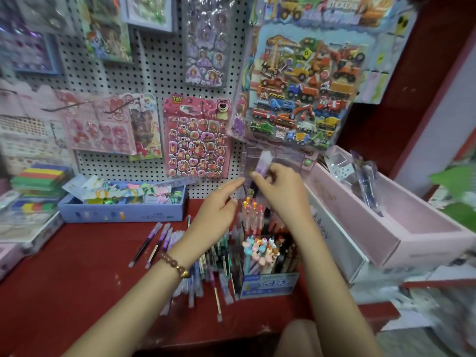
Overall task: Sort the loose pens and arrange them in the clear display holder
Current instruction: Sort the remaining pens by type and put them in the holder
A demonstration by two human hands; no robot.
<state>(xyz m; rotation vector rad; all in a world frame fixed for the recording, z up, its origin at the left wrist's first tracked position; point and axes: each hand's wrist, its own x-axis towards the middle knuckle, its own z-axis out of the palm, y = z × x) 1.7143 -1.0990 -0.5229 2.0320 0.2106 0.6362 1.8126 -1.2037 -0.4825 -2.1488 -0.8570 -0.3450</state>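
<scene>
A clear display holder (280,158) stands at the back of the red shelf, against the pegboard. My right hand (280,186) pinches a pale purple pen (264,163) upright in the holder's top tier. My left hand (219,202) reaches toward the holder's left wall with fingers stretched out, holding nothing. Lower tiers hold pens with orange and pink tops (252,215) and pens with animal toppers (260,249). Several loose pens (206,269) lie in a heap on the shelf under my left wrist. Two purple pens (154,243) lie apart to the left.
A blue box of small packets (121,204) sits at the back left. A pink open box (386,215) with packaged pens stands to the right. Sticker sheets (198,137) hang on the pegboard behind. The red shelf (77,279) has bare surface at front left.
</scene>
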